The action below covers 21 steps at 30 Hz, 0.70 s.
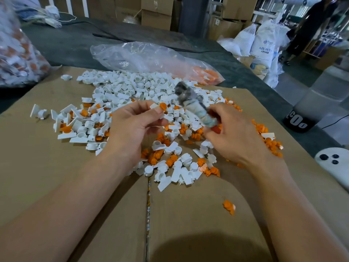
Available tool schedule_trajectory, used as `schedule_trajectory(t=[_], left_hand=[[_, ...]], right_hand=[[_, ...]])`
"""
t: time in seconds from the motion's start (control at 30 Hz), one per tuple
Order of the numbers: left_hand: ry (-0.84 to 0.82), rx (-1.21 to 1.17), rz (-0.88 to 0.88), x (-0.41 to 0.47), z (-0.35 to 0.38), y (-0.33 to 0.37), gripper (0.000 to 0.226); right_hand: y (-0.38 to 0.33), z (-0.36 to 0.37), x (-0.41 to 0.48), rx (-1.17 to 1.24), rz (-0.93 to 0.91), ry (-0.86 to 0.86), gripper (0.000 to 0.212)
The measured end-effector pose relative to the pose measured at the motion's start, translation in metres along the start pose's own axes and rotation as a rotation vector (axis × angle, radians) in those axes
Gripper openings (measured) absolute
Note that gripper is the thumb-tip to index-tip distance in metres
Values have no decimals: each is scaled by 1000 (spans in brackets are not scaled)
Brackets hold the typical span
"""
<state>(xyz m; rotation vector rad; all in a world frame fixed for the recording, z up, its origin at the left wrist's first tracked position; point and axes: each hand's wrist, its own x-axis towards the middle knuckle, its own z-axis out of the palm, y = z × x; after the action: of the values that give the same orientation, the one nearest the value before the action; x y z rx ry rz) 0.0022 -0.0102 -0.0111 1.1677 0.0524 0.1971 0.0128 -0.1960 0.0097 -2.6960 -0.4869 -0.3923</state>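
Left hand (132, 127) pinches a small white moulded part (154, 106) with a round orange plug (162, 106) seated at its end, above the middle of the cardboard sheet (47, 176). Right hand (232, 135) grips a stubby metal tool (194, 106): shaft wrapped in grubby tape, head motion-blurred, angled toward the far edge. Beneath the hands is a loose heap of glossy white parts (132, 86), tube-plus-flat-tab shapes, mixed with ribbed orange pieces (156, 156) on the near side. One stray orange piece (229, 207) lies closer to the near edge. Crinkled clear bag (151, 57) lies across the far edge, with more orange inside.
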Motion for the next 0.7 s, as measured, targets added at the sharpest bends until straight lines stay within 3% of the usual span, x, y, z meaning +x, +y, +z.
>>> schedule_trajectory(t=[0.43,0.7], left_hand=[[7,-1,75,3,-3,-4,15],[-18,4,86,4,-3,-5,12]], right_hand=[[-10,7,-4,-84,-93,-104,33],[-9,8,-2,9,-85,-203,18]])
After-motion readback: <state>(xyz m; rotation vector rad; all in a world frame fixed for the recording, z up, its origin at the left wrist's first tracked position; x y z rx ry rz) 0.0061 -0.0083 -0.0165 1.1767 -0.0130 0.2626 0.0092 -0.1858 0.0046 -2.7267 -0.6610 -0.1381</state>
